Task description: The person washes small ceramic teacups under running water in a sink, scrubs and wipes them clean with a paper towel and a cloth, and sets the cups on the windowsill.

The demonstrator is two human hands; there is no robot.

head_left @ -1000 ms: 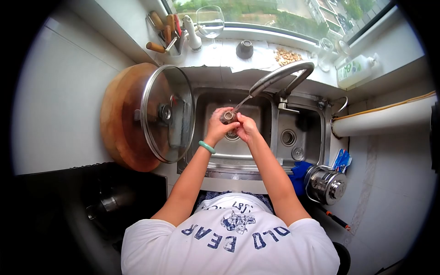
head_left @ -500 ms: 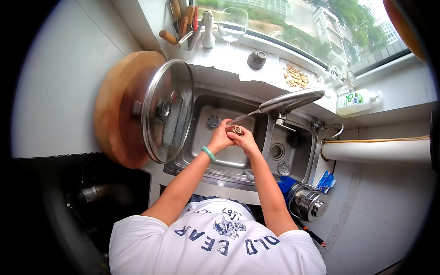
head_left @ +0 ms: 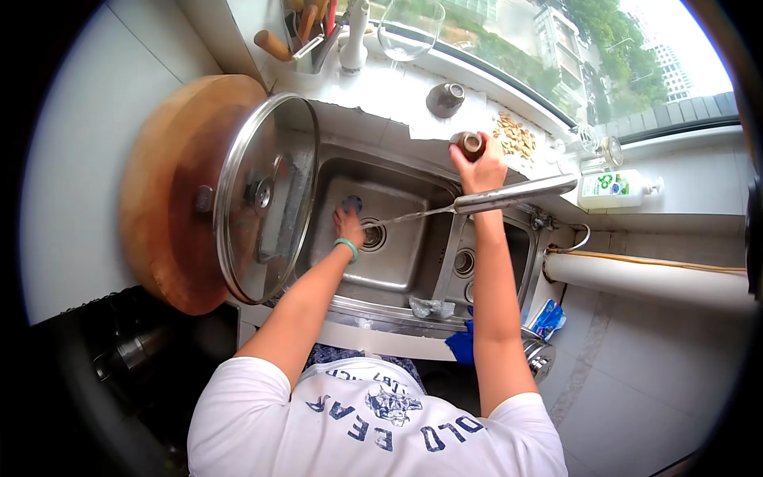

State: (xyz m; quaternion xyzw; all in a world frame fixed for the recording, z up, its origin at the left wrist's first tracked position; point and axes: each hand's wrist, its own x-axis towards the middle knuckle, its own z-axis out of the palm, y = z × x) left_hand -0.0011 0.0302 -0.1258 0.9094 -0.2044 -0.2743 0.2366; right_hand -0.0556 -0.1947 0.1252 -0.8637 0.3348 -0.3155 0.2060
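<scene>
Brown cup (head_left: 470, 145) gripped in right hand (head_left: 485, 170) at the window sill (head_left: 397, 91), near a spread of nuts (head_left: 514, 137); similar cup (head_left: 445, 100) on white paper (head_left: 427, 127). Left hand (head_left: 348, 227) down in sink (head_left: 415, 195), fingers by dark round piece (head_left: 352, 204); cannot tell if gripping. Faucet (head_left: 513, 195) running.

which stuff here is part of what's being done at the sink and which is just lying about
Apparently in use:
- small brown cup, in the right hand
- running tap
- sink, left hand inside

Apparently just lying about:
- glass lid
- wooden board
- wine glass
- pump bottle
</scene>
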